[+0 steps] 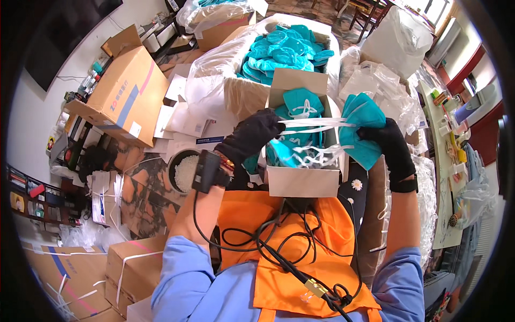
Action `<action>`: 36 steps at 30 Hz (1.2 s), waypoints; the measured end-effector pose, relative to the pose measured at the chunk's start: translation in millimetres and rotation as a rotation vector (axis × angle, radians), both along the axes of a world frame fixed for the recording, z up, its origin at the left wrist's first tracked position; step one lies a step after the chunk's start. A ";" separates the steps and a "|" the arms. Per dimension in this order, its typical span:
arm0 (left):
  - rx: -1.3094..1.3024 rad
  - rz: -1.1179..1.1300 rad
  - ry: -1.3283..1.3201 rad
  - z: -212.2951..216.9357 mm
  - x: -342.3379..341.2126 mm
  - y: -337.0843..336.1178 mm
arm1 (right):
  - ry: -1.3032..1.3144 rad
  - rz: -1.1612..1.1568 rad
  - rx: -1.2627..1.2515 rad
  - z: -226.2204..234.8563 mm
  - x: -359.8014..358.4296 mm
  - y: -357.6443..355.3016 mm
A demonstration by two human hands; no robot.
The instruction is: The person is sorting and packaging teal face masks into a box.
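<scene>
We are holding a teal mask (363,129) in our right hand (390,140), whose gloved fingers are closing around its folded body, just right of and above a small open box (303,180). Our left hand (252,135), also in a black glove, is pinching the white straps (314,123) of this mask, and the straps are stretching tight between both hands over the box. More teal masks (301,102) with loose white straps are lying inside the box, which is resting on our lap against the orange apron (289,252). A black device (206,170) is sitting on our left wrist, with black cables (279,252) hanging across the apron. Behind the box, a big carton (241,94) lined with clear plastic is holding many more masks.
</scene>
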State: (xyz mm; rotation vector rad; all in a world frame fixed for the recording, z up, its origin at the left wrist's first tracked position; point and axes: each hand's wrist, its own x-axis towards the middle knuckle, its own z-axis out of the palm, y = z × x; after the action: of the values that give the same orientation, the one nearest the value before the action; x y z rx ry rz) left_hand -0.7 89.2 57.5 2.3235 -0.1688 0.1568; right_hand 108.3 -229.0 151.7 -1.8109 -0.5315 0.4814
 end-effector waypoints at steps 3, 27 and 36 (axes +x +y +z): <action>-0.634 -0.170 0.190 -6.9 -1.6 -4.5 | -0.044 -0.041 -0.020 11.9 -15.6 9.2; -1.013 -0.288 0.637 31.3 -26.2 -65.5 | -0.118 -0.155 -0.024 39.1 -22.0 -21.0; -0.896 -0.246 0.658 8.9 -14.3 -69.7 | -0.329 -0.179 -0.135 48.9 -17.3 -24.9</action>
State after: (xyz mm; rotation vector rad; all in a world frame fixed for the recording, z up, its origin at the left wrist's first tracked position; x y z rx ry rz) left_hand -15.0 19.5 66.4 1.3475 -0.0306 -0.5479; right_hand 91.0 -253.9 200.6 -2.0610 -0.5635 0.0978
